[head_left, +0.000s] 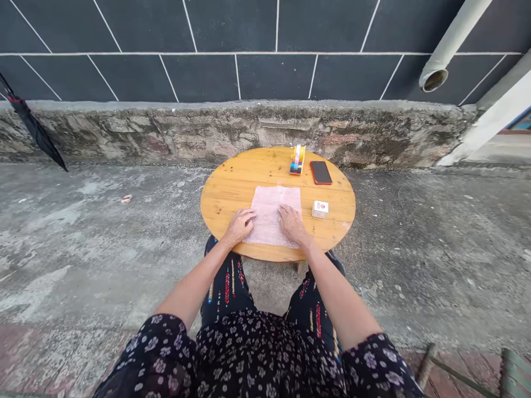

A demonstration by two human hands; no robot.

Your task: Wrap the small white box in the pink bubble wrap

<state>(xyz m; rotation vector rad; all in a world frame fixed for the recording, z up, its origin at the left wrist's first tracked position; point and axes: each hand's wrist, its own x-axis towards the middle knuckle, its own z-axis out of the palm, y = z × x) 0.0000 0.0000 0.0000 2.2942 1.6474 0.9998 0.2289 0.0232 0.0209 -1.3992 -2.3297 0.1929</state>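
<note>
A pinkish sheet of bubble wrap (267,221) lies flat on the round wooden table (224,193) in front of me. At its left edge rests my left hand (240,225), fingers loosely stretched and touching the wrap. My right hand (291,224) lies on the right half of the sheet with its fingers extended. To the right of the wrap stands a small white box (320,209) with a red mark on top. Neither hand holds anything that I can see.
Toward the table's far edge stand a yellow tape dispenser (297,160) and a phone (321,172) with a red edge. Behind the table runs a low stone ledge (186,132) below a dark wall. A black umbrella (35,127) leans at the left, and a pipe (452,44) juts out upper right.
</note>
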